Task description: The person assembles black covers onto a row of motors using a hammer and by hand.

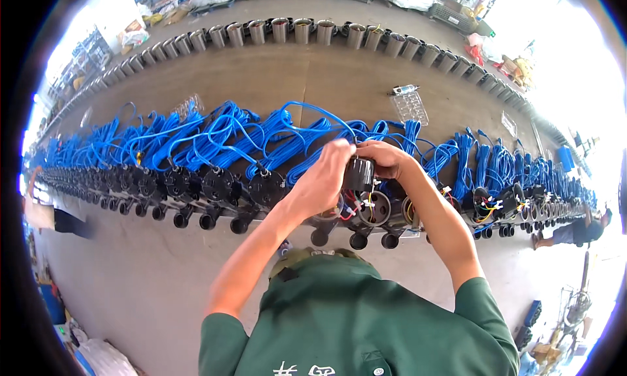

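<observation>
At the front edge of the bench, my two hands meet over a black ribbed cap (358, 175), held tilted. A blue cable (326, 111) arches down into its top. My left hand (330, 170) is closed, its fingers pinching where the cable enters the cap. My right hand (384, 158) is closed around the cap's far side; its fingertips are partly hidden. Thin coloured wires with small white connectors (353, 206) hang below the cap, beside an open round metal housing (375, 208) with a black spout under it.
Black-capped units (221, 185) line the bench edge on both sides, with coiled blue cables (238, 138) behind them. Steel cylinders (302, 31) stand along the bench's far edge. A clear plastic tray (410, 107) lies on the bench. Other people (581, 229) are at the far left and right.
</observation>
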{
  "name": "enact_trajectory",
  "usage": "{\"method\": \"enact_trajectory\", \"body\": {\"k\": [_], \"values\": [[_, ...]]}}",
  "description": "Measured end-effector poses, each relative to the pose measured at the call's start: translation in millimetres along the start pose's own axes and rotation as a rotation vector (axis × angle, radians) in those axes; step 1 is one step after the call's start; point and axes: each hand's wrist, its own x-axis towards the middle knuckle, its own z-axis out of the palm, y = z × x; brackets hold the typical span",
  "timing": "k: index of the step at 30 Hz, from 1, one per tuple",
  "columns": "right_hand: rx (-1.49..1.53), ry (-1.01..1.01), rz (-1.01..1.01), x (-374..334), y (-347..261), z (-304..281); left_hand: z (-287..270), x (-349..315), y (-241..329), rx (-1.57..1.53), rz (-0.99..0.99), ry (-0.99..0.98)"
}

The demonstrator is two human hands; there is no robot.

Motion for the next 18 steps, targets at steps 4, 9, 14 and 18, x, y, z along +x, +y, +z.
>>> {"method": "enact_trajectory", "body": {"k": [4,9,14,18], "values": [[0.162,0.173,-0.045,-16,0,10,21,-20,-5,-0.906,-0.619,0.277],[0.249,0.087,-0.238,-15,18,5,19,-29,-14,-1.261,-0.966,-0.473],[0.344,0.023,-0.381,-19,17,8,31,-24,-22,-0.905,-0.951,-0.368],[0.340,0.024,-0.281,-19,25,7,39,-41,-17,-0.288,-0.831,-0.089]]}}
